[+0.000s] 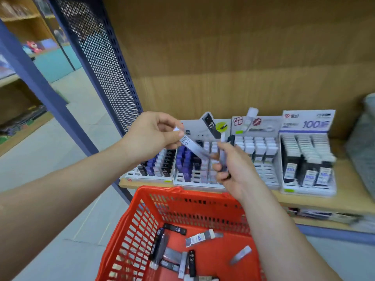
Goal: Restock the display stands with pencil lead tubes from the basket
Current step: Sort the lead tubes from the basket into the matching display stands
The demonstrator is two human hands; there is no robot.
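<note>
A pale tube (191, 146) marked HB 0.7 is pinched at its upper end by the left hand (151, 132), left of the frame's centre, and is slanted down toward the right hand (233, 169). A bundle of tubes (223, 157), blurred, is gripped in the right hand's curled fingers. Behind the hands, four display stands (257, 157) are lined up on a wooden shelf (345, 201). At lower centre, a red basket (142, 209) is seen with loose tubes (199, 238) scattered on its floor. A blue perforated panel (101, 57) is seen at upper left.
</note>
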